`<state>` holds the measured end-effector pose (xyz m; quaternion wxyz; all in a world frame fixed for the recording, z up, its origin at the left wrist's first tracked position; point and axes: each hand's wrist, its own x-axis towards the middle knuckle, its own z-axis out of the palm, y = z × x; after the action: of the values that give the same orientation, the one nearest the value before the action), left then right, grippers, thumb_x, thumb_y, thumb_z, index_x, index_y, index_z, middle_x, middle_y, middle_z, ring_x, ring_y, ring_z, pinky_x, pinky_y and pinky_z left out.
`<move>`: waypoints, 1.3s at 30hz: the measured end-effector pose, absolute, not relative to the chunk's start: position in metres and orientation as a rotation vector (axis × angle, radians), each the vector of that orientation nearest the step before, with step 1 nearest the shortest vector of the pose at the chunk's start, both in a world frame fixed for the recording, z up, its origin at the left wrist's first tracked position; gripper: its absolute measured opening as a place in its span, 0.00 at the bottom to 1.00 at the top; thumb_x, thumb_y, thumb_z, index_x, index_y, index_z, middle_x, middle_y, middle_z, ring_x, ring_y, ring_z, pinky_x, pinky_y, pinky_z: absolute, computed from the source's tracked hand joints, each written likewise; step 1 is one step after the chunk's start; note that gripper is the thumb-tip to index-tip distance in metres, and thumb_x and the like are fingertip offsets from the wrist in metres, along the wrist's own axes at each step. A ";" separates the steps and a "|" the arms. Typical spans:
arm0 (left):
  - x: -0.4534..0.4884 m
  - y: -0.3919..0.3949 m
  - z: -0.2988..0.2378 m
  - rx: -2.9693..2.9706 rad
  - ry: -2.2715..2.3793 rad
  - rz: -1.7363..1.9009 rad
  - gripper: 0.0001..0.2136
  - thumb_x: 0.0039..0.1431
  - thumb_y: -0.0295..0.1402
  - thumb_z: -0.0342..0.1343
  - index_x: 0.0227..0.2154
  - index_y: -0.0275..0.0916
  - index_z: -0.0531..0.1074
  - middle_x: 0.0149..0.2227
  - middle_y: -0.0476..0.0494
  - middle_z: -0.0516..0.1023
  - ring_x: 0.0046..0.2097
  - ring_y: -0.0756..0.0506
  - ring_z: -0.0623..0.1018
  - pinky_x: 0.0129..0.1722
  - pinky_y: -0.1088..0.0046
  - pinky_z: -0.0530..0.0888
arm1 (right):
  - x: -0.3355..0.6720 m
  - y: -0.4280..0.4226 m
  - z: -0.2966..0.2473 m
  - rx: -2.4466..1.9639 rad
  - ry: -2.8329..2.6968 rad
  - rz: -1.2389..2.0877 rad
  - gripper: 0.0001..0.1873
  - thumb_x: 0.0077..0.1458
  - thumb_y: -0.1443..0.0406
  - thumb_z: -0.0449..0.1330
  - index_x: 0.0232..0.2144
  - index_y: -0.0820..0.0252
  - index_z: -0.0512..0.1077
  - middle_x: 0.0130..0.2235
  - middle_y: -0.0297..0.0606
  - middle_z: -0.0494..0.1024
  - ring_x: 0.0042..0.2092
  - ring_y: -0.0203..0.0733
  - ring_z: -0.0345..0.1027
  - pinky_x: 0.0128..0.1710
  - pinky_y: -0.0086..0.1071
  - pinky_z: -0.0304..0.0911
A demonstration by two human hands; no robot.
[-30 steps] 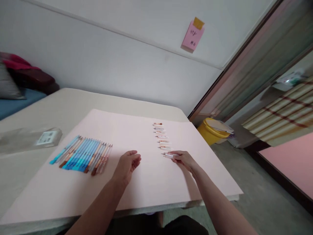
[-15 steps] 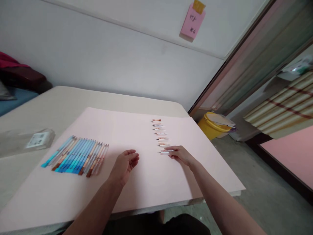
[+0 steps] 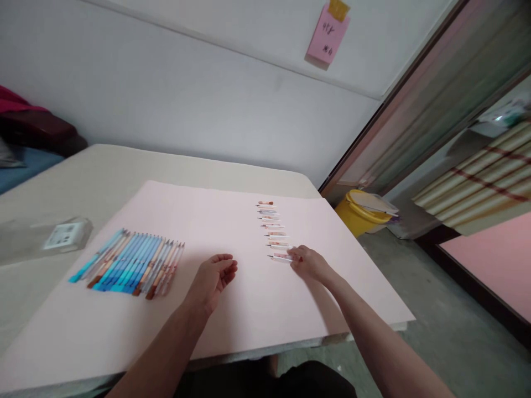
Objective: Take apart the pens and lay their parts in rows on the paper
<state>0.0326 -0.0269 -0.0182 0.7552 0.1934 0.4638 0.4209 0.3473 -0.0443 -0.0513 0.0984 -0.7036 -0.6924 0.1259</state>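
The fingers of my right hand (image 3: pixel 309 264) are closed at the right end of a slim white pen (image 3: pixel 282 257), whose dark tip points left. This pen is the nearest in a column of light printed pens (image 3: pixel 271 225) lying crosswise on a pink sheet (image 3: pixel 224 221). My left hand (image 3: pixel 213 279) hovers over the sheet left of the column, its fingers loosely curled and apart from the thumb, with nothing in it. Further left, several blue, brown and grey pens (image 3: pixel 136 262) lie side by side in a slanted row.
A clear plastic pouch with a white label (image 3: pixel 64 236) rests on the cream table (image 3: pixel 108 166) at the left. Beyond the right table edge stands a yellow bin (image 3: pixel 359 213). A white wall (image 3: pixel 199 99) with a pink note (image 3: pixel 327 36) rises behind the table.
My right hand has slid slightly right along the nearest pen, showing more of it. The pen stays at about the same spot. My left hand has hardly moved.
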 end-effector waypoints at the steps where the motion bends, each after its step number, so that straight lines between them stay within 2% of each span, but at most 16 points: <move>1: 0.032 -0.027 -0.018 0.420 1.009 0.918 0.06 0.48 0.21 0.57 0.31 0.32 0.70 0.31 0.39 0.75 0.29 0.52 0.75 0.28 0.79 0.72 | 0.346 -0.047 -0.053 -2.074 -2.055 0.356 0.17 0.46 0.69 0.56 0.40 0.54 0.74 0.35 0.35 0.72 0.31 0.35 0.65 0.33 0.27 0.57; 9: 0.031 -0.029 -0.017 0.402 0.994 0.927 0.06 0.48 0.21 0.58 0.30 0.33 0.70 0.31 0.40 0.75 0.29 0.52 0.75 0.28 0.79 0.72 | 0.337 -0.050 -0.058 -1.984 -2.110 0.258 0.19 0.49 0.73 0.52 0.41 0.54 0.74 0.38 0.38 0.72 0.40 0.39 0.66 0.36 0.27 0.57; 18: 0.030 -0.029 -0.015 0.377 0.986 0.932 0.06 0.47 0.21 0.58 0.30 0.33 0.71 0.30 0.39 0.76 0.29 0.51 0.76 0.28 0.78 0.72 | 0.333 -0.046 -0.058 -1.989 -2.141 0.148 0.17 0.54 0.70 0.49 0.41 0.54 0.74 0.35 0.37 0.73 0.38 0.37 0.66 0.35 0.26 0.57; 25: 0.028 -0.029 -0.013 0.385 0.969 0.934 0.06 0.47 0.21 0.59 0.30 0.32 0.71 0.30 0.39 0.76 0.29 0.52 0.76 0.28 0.79 0.72 | 0.324 -0.052 -0.050 -1.973 -2.169 0.052 0.18 0.52 0.71 0.50 0.42 0.54 0.74 0.39 0.39 0.73 0.39 0.39 0.66 0.36 0.28 0.58; 30: 0.028 -0.030 -0.014 0.385 0.950 0.935 0.06 0.46 0.22 0.59 0.30 0.33 0.71 0.30 0.39 0.76 0.29 0.51 0.76 0.28 0.78 0.72 | 0.309 -0.057 -0.052 -1.949 -2.141 -0.089 0.15 0.54 0.70 0.51 0.37 0.56 0.76 0.39 0.42 0.74 0.41 0.42 0.65 0.39 0.30 0.59; 39: 0.025 -0.031 -0.009 0.383 0.958 0.938 0.06 0.46 0.22 0.59 0.30 0.33 0.71 0.31 0.40 0.76 0.29 0.52 0.76 0.28 0.79 0.72 | 0.300 -0.056 -0.058 -1.980 -2.112 -0.154 0.12 0.55 0.69 0.50 0.30 0.57 0.75 0.36 0.41 0.73 0.39 0.40 0.64 0.34 0.28 0.56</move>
<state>0.0253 -0.0306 -0.0089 0.7667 0.1762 0.4409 0.4321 0.3004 -0.0561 -0.0580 0.1212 -0.6779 -0.7232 -0.0526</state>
